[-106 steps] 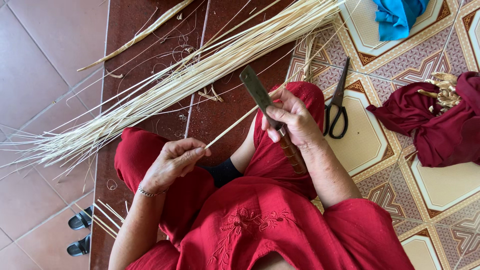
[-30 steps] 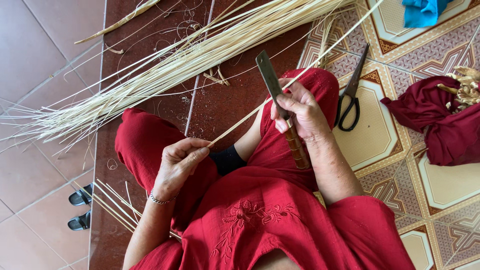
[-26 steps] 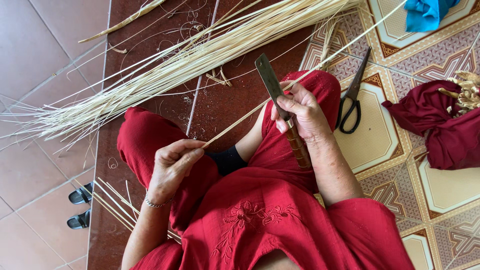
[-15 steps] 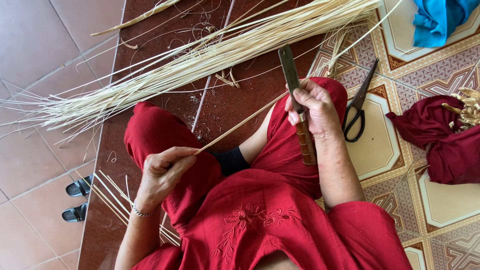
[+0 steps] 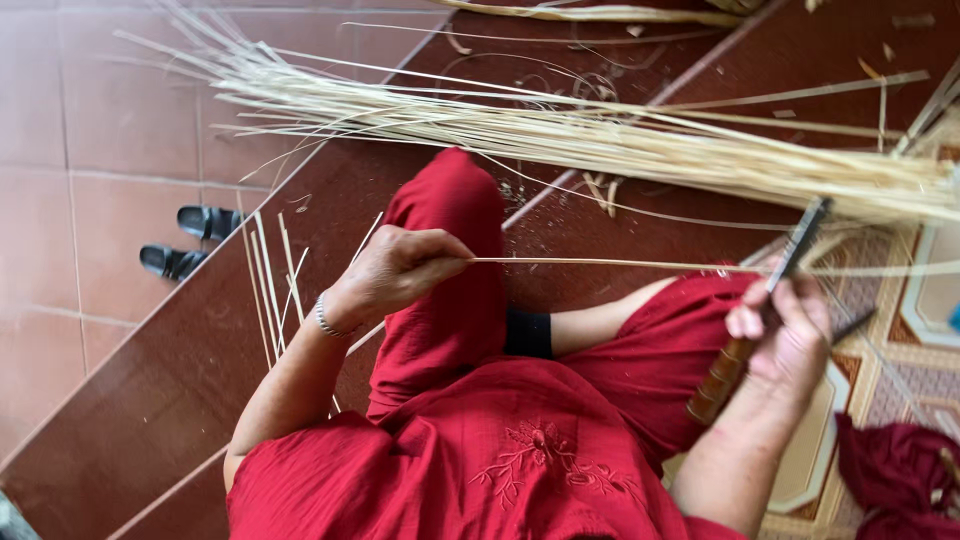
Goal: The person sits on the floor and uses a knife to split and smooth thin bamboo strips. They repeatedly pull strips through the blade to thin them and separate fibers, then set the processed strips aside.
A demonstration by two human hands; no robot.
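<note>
The left hand (image 5: pixel 395 275) was closed, pinching one end of a single pale strip (image 5: pixel 610 264) between thumb and fingers. The right hand (image 5: pixel 785 335) was wrapped around the wooden handle of a knife (image 5: pixel 770 300), whose dark blade stood up across the strip's line; whether the edge touched the strip could not be told. The strip ran taut and nearly level above the person's knee, from the left hand towards the blade and beyond.

Judged from its look, the strip would be very light, springy along its length, prone to splitting or kinking if bent sharply, and smooth enough to slide through fingers. A firm pinch near the end, as shown, seemed the sound place to hold it.

The strip appeared thin, flat, straw-coloured and even in width. A large bundle of like strips (image 5: pixel 600 135) lay on the dark red floor (image 5: pixel 150 400) ahead, with a pair of black sandals (image 5: pixel 185 245) off to the left
</note>
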